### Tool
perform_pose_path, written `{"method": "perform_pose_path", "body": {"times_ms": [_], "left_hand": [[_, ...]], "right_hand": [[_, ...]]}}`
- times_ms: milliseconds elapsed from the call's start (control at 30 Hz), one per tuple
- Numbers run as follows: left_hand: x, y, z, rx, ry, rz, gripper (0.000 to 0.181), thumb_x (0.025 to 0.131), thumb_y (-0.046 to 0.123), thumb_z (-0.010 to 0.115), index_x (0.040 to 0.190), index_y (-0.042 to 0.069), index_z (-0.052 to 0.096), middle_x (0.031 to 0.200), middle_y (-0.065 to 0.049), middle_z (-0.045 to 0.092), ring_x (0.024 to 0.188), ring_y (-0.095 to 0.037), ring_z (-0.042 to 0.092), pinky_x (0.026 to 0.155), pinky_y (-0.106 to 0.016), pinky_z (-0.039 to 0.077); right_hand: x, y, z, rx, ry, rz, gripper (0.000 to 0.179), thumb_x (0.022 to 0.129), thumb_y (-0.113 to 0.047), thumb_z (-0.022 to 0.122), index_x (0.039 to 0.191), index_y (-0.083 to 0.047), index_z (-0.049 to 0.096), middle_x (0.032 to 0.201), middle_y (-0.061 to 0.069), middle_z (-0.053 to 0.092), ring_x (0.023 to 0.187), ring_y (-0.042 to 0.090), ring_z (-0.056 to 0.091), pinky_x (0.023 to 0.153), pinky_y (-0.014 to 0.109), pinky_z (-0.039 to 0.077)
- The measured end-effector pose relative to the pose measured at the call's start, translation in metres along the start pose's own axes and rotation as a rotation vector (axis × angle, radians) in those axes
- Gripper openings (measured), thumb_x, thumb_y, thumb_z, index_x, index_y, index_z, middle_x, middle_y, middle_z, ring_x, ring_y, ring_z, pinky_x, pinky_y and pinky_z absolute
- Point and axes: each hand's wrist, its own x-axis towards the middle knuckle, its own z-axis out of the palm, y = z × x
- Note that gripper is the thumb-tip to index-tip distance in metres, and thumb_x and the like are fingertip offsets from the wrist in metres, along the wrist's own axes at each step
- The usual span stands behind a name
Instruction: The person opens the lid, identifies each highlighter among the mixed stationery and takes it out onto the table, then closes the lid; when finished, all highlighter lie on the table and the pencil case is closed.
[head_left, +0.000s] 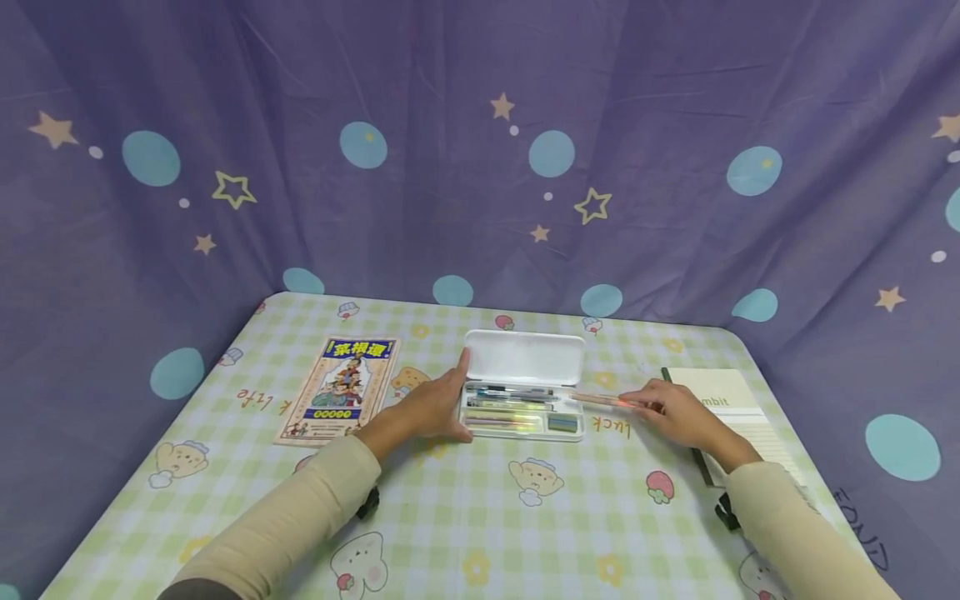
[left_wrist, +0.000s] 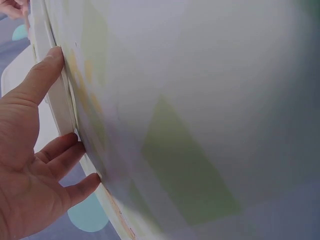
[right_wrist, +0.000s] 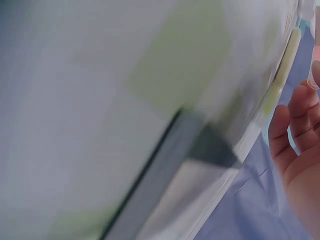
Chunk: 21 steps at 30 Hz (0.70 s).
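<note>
A white pencil case (head_left: 525, 357) lies with its lid up on the table. Inside are several pens (head_left: 513, 395) and a dark striped eraser-like block (head_left: 562, 423). At the case's left end rests my left hand (head_left: 435, 406), thumb by the near corner and fingers spread along the side; its thumb and fingertips touch the edge in the left wrist view. My right hand (head_left: 675, 412) pinches a slim pinkish stick (head_left: 596, 400), whose far end overlaps the case's right side. Its clear rounded end (right_wrist: 313, 82) shows beside the fingers in the right wrist view; its exact kind I cannot tell.
On the left lies an illustrated booklet (head_left: 341, 392). A cream notebook (head_left: 712, 387) with a dark spine and lined lower part lies under and beside my right forearm. The checked tablecloth (head_left: 480, 500) covers the table, and a purple curtain (head_left: 450, 208) hangs behind it.
</note>
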Motion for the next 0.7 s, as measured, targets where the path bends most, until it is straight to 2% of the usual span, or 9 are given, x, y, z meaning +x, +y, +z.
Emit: {"method": "perform_pose_path", "body": {"times_ms": [233,700], "left_hand": [[0.000,0.002,-0.001,-0.002,0.007,0.005,0.150,0.066,0.044,0.095,0.162,0.008,-0.014,0.164,-0.021,0.032,0.129,-0.040,0.059,0.109,-0.045,0.050],[0.001,0.000,0.001,-0.013,-0.004,-0.005,0.150,0.067,0.045,0.095,0.162,0.010,-0.017,0.165,-0.020,0.032,0.132,-0.038,0.057,0.110,-0.044,0.049]], "right_hand": [[-0.010,0.011,-0.004,-0.017,-0.008,0.060,0.030,0.094,-0.011,0.071,0.122,-0.021,0.077,0.092,-0.005,0.066,0.071,0.001,0.048,0.064,0.023,0.042],[-0.019,0.019,-0.008,-0.082,-0.007,0.008,0.029,0.093,-0.009,0.071,0.121,-0.017,0.077,0.095,-0.004,0.068,0.081,0.007,0.061,0.069,0.030,0.052]]}}
